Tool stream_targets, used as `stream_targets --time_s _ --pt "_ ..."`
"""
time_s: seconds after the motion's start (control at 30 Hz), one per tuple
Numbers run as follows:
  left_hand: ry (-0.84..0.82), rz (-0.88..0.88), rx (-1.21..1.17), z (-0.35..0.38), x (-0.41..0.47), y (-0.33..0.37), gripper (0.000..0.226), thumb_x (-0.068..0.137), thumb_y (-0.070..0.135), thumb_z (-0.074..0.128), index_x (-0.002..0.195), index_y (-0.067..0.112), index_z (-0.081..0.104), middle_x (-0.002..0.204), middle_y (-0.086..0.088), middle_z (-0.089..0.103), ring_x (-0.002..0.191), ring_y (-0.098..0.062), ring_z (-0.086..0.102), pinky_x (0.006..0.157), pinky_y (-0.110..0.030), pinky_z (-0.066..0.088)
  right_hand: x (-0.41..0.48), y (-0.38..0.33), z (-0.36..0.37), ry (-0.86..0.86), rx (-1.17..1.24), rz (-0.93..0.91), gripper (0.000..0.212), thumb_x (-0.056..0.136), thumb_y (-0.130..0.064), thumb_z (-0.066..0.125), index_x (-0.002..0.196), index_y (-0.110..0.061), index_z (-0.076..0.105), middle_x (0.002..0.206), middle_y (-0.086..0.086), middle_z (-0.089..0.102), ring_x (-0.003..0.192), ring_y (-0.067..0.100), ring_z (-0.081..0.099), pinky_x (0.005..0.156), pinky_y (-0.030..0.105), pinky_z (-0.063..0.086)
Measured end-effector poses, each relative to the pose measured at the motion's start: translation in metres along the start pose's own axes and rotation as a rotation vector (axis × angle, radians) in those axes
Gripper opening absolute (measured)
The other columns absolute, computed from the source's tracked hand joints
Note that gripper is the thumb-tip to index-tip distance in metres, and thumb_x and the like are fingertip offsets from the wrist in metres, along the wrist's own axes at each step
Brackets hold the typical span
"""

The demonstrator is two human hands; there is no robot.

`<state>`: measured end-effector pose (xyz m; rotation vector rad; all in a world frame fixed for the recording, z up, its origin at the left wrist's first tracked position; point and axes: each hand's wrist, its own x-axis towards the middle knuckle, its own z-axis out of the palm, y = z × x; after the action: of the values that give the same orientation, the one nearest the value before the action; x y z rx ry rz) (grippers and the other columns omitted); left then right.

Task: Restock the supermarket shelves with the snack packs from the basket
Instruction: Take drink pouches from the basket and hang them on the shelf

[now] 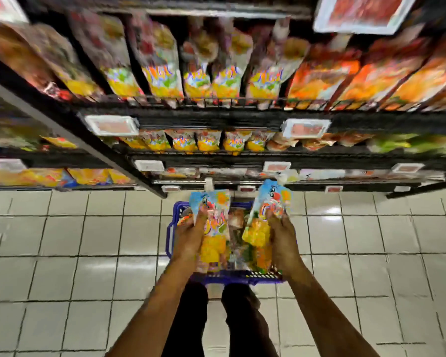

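Two hands are over the blue basket [242, 276]; the left hand [191, 237] curls its fingers round the left snack pack [215, 228]; the right hand [281, 240] grips the right snack pack [272, 202]; more packs [236, 228] lie in the basket, which stands on the tiled floor [88, 240] before the stocked shelves [242, 119].

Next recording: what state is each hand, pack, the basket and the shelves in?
Left hand: grips the left pack.
Right hand: grips the right pack.
Left pack: held over the basket.
Right pack: held over the basket.
Basket: on the floor, packs inside.
Shelves: stocked with packs, blurred.
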<state>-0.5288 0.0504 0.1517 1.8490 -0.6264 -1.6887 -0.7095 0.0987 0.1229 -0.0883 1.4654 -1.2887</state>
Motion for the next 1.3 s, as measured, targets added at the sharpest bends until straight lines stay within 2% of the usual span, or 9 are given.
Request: stream_targets --time_s 0.1,0.2,0.33,0.47,0.63,0.8,0.97,1.17,1.3 --pt "-0.062 0.042 -0.084 -0.010 -0.043 0.074 0.048 0.097 0.043 0.050 0.116 0.002 0.064 0.104 -0.022 0.067 0.083 -0.029 0.065 0.090 -0.050 0.054 -0.038 -0.063 0.039 -0.088 -0.034 -0.060 0.029 0.094 -0.010 0.056 0.122 -0.012 0.063 0.094 0.001 0.075 0.077 0.017 0.069 0.063 0.027 0.057" --pt "-0.249 0.189 -0.217 -0.026 -0.091 0.139 0.045 0.093 0.032 0.052 0.128 0.005 0.057 0.106 -0.014 0.070 0.079 -0.020 0.069 0.069 -0.034 0.060 -0.074 -0.126 0.072 -0.197 -0.147 -0.174 0.031 0.091 0.000 0.059 0.120 -0.011 0.063 0.087 -0.005 0.076 0.074 0.011 0.071 0.061 0.025 0.057" --pt "-0.354 0.451 -0.145 -0.057 -0.152 0.219 0.046 0.075 0.011 0.069 0.118 -0.001 0.058 0.083 -0.006 0.074 0.064 -0.016 0.069 0.052 -0.028 0.056 -0.129 -0.213 0.114 -0.353 -0.263 -0.358 0.041 0.083 -0.012 0.073 0.122 -0.013 0.061 0.096 -0.004 0.075 0.084 0.009 0.070 0.067 0.025 0.057" --pt "-0.342 0.685 -0.136 -0.074 -0.204 0.291 0.046 0.065 0.009 0.073 0.110 0.008 0.063 0.092 -0.002 0.077 0.078 -0.013 0.071 0.071 -0.028 0.060 -0.177 -0.275 0.146 -0.429 -0.340 -0.549 0.025 0.087 -0.002 0.067 0.108 -0.015 0.065 0.090 -0.011 0.077 0.080 0.001 0.070 0.067 0.015 0.053" --pt "-0.323 0.894 -0.155 -0.087 -0.265 0.368 0.047 0.058 0.015 0.079 0.104 0.012 0.069 0.091 0.000 0.078 0.076 -0.009 0.072 0.061 -0.021 0.056 -0.236 -0.346 0.185 -0.486 -0.338 -0.753 0.031 0.078 0.006 0.073 0.098 -0.017 0.068 0.084 -0.008 0.077 0.077 0.003 0.071 0.066 0.018 0.055" --pt "-0.273 1.060 -0.185 -0.101 -0.313 0.433 0.054 0.049 0.032 0.086 0.100 0.016 0.074 0.097 -0.002 0.078 0.086 -0.014 0.074 0.067 -0.023 0.058 -0.294 -0.416 0.213 -0.523 -0.223 -0.961 0.046 0.063 -0.018 0.090 0.103 -0.020 0.067 0.098 -0.003 0.077 0.088 0.008 0.072 0.066 0.018 0.055" --pt "-0.247 1.279 -0.181 -0.107 -0.360 0.490 0.044 0.051 0.027 0.092 0.092 0.019 0.076 0.095 -0.002 0.078 0.086 -0.016 0.075 0.067 -0.026 0.059 -0.351 -0.495 0.245 -0.608 -0.058 -1.161 0.040 0.059 -0.029 0.081 0.097 -0.025 0.068 0.096 -0.002 0.076 0.085 0.011 0.072 0.069 0.024 0.057" --pt "-0.203 1.393 -0.178 -0.097 -0.389 0.526 0.051 0.051 0.035 0.084 0.096 0.014 0.073 0.091 0.000 0.078 0.085 -0.014 0.074 0.074 -0.028 0.060 -0.396 -0.586 0.290 -0.477 -0.113 -1.575 0.038 0.076 0.008 0.070 0.093 -0.025 0.065 0.088 -0.016 0.074 0.086 0.001 0.067 0.074 0.019 0.054" --pt "-0.169 1.406 -0.149 -0.095 -0.388 0.534 0.056 0.049 0.041 0.085 0.098 0.017 0.074 0.091 0.001 0.078 0.088 -0.015 0.074 0.076 -0.029 0.059 -0.400 -0.633 0.313 -0.278 -0.200 -1.694 0.030 0.080 -0.004 0.075 0.104 -0.019 0.069 0.089 -0.014 0.073 0.079 -0.002 0.066 0.070 0.026 0.056"
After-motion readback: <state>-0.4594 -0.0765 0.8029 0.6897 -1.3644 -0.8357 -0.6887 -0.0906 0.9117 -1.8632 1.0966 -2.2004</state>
